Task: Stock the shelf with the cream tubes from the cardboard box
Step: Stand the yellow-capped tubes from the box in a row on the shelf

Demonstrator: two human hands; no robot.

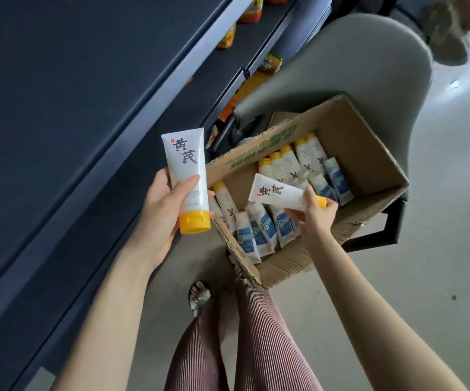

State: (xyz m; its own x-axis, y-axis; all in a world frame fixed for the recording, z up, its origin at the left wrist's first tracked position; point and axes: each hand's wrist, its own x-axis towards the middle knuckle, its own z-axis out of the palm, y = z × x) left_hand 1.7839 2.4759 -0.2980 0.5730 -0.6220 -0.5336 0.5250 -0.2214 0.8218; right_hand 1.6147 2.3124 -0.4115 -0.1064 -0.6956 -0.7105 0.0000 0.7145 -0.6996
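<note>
1. One cream tube [186, 170] stood cap-down in the left hand [163, 210], fingers wrapped round it, just outside the cardboard box's [256, 148] left wall, beside the shelf [59, 122].
2. A second tube [279, 194] hung over the box's middle, pinched near its cap by the right hand [317, 218]; more tubes [259, 232] lay below.
3. Picking from the box looked to be the step in hand; next, both tubes would need carrying to the shelf and setting down there.

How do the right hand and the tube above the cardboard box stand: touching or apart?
Touching. The head view shows the right hand pinching the tube at its capped end, thumb on top and fingers beneath, above the cardboard box.
</note>
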